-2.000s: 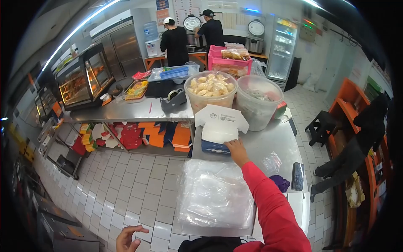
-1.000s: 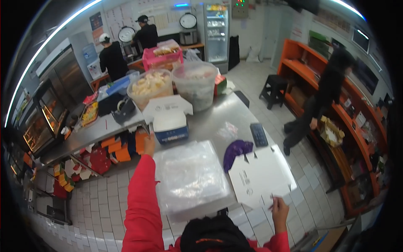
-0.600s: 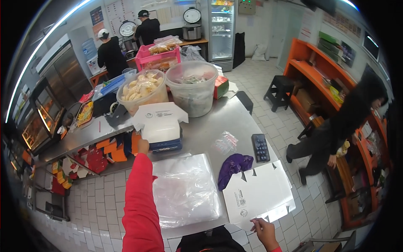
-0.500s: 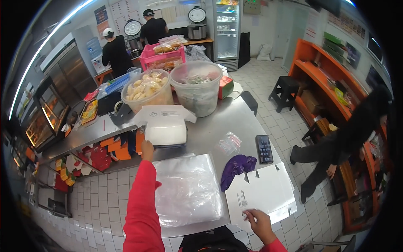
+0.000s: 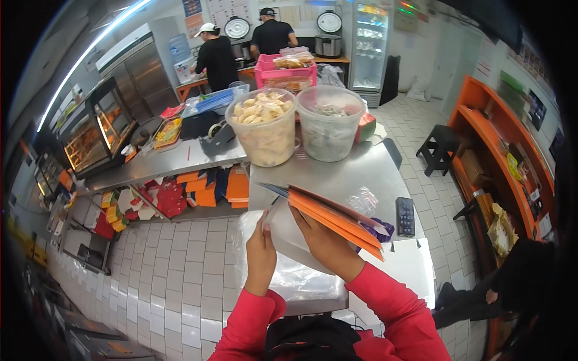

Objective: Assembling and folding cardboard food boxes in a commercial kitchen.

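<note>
Two hands: my left hand (image 5: 260, 249) and right hand (image 5: 325, 240) both grasp the stack of flat box blanks (image 5: 328, 219).
Change: a moment ago the stack lay on the counter (image 5: 337, 174); now I've lifted it, so I judge the pick-up done.
Place: raised over the plastic bags (image 5: 295, 274).
Axis: long edge runs upper left to lower right, orange face up.

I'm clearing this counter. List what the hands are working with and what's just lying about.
In hand:
left hand and right hand, both gripping the stack of flat orange cartons
pile of clear plastic bags right under them

Lying about:
phone
purple cloth
two big tubs
flat white carton
</note>
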A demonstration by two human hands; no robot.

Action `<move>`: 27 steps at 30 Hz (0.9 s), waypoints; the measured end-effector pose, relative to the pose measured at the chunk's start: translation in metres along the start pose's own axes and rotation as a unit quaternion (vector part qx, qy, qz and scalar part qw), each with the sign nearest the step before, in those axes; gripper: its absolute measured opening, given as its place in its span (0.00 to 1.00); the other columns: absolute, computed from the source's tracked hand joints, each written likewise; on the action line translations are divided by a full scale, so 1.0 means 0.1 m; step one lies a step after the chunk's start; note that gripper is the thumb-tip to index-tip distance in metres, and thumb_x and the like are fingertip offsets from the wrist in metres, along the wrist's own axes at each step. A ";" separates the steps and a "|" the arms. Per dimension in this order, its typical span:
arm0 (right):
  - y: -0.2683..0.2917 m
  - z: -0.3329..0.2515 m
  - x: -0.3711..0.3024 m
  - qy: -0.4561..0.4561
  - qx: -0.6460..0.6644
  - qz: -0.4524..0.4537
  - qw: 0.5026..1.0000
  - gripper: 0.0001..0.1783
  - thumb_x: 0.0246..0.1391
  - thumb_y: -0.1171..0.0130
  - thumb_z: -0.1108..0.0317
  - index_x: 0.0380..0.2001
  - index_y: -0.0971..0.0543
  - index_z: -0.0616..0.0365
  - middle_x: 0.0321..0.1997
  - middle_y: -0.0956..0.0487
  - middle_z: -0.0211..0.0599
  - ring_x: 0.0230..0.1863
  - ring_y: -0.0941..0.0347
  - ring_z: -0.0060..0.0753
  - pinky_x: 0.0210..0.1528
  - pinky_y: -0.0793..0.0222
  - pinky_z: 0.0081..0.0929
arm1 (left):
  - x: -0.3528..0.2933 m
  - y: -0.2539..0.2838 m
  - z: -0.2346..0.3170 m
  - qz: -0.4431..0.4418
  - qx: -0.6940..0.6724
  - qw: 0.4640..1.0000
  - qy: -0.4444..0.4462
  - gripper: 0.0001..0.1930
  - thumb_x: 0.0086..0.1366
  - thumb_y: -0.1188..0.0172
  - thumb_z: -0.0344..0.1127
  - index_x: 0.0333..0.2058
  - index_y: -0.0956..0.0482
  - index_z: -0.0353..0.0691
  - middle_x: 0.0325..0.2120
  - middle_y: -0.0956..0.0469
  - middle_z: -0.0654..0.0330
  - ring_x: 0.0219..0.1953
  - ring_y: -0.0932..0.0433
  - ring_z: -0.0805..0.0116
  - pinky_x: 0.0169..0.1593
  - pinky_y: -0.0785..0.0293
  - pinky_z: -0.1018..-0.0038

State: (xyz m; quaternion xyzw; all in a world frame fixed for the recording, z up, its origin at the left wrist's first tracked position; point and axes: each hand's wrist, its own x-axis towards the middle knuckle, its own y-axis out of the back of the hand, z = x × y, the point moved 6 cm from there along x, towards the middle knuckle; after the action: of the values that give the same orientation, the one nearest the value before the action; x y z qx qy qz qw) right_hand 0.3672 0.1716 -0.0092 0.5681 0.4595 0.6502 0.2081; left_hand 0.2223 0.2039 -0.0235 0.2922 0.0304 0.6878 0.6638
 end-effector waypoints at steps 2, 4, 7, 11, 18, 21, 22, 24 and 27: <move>0.04 -0.15 0.01 0.000 0.000 -0.029 1.000 0.33 0.47 0.52 0.78 0.61 0.36 0.61 0.63 0.35 0.43 0.65 0.41 0.46 0.63 0.41 0.38 | -0.11 0.13 0.08 -0.031 -0.008 0.999 0.029 0.19 0.70 0.58 0.30 0.58 0.33 0.37 0.31 0.23 0.41 0.30 0.22 0.52 0.38 0.29 0.69; 0.02 -0.28 0.00 0.012 -0.050 -0.033 0.998 0.30 0.48 0.52 0.77 0.59 0.35 0.65 0.63 0.34 0.43 0.66 0.42 0.43 0.64 0.42 0.38 | -0.18 0.23 0.08 -0.028 -0.003 0.999 0.016 0.19 0.70 0.57 0.30 0.58 0.33 0.37 0.33 0.23 0.39 0.32 0.22 0.50 0.39 0.29 0.68; 0.00 -0.45 -0.05 0.007 -0.057 -0.043 0.997 0.29 0.48 0.52 0.77 0.58 0.33 0.67 0.62 0.33 0.43 0.66 0.42 0.43 0.65 0.43 0.38 | -0.23 0.40 0.02 -0.030 -0.001 1.000 0.009 0.19 0.70 0.57 0.29 0.58 0.33 0.36 0.36 0.23 0.38 0.36 0.22 0.46 0.41 0.29 0.65; -0.04 -0.67 -0.16 0.019 -0.023 -0.018 0.999 0.28 0.48 0.52 0.78 0.56 0.32 0.66 0.61 0.32 0.43 0.64 0.39 0.42 0.61 0.38 0.35 | -0.32 0.61 -0.12 -0.026 -0.002 1.000 0.010 0.19 0.69 0.57 0.28 0.58 0.34 0.35 0.38 0.24 0.37 0.40 0.23 0.41 0.43 0.29 0.62; -0.02 -0.97 -0.02 0.048 0.040 0.081 0.995 0.19 0.43 0.47 0.76 0.43 0.25 0.61 0.48 0.26 0.35 0.51 0.29 0.33 0.41 0.25 0.25 | -0.49 0.92 -0.23 -0.005 0.021 0.999 -0.037 0.20 0.67 0.56 0.27 0.57 0.34 0.34 0.40 0.25 0.37 0.42 0.25 0.42 0.45 0.29 0.63; -0.11 -1.10 0.07 0.079 0.045 0.073 0.993 0.17 0.43 0.46 0.76 0.40 0.25 0.61 0.45 0.26 0.34 0.48 0.28 0.32 0.40 0.25 0.24 | -0.54 1.09 -0.32 0.010 0.057 0.998 -0.031 0.19 0.69 0.55 0.30 0.58 0.33 0.37 0.32 0.24 0.38 0.35 0.23 0.43 0.40 0.29 0.66; -0.13 -1.13 0.11 0.083 0.046 0.075 0.993 0.17 0.43 0.46 0.76 0.40 0.25 0.61 0.45 0.26 0.34 0.48 0.28 0.32 0.40 0.25 0.24 | -0.55 1.12 -0.36 0.013 0.063 0.998 -0.023 0.19 0.69 0.56 0.30 0.58 0.33 0.37 0.31 0.24 0.38 0.34 0.23 0.43 0.40 0.29 0.66; -0.21 -1.23 0.18 0.109 0.047 0.066 0.991 0.16 0.42 0.46 0.75 0.38 0.25 0.61 0.42 0.26 0.33 0.45 0.28 0.31 0.38 0.25 0.24 | -0.56 1.20 -0.46 0.022 0.072 0.997 -0.014 0.19 0.69 0.56 0.30 0.58 0.33 0.37 0.30 0.24 0.38 0.34 0.23 0.43 0.39 0.29 0.66; -0.27 -1.43 0.27 0.143 0.074 0.068 0.985 0.16 0.40 0.46 0.75 0.38 0.25 0.60 0.39 0.27 0.33 0.42 0.28 0.32 0.36 0.26 0.26 | -0.55 1.43 -0.57 0.070 0.066 0.994 -0.043 0.18 0.70 0.56 0.31 0.57 0.32 0.37 0.29 0.24 0.38 0.32 0.23 0.43 0.38 0.29 0.65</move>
State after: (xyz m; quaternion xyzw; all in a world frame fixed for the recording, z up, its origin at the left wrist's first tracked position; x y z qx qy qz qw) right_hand 0.2199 0.1541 -0.0070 0.5132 0.4914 0.7016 0.0535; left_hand 0.0664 0.1555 -0.0290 0.3665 0.0267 0.7160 0.5936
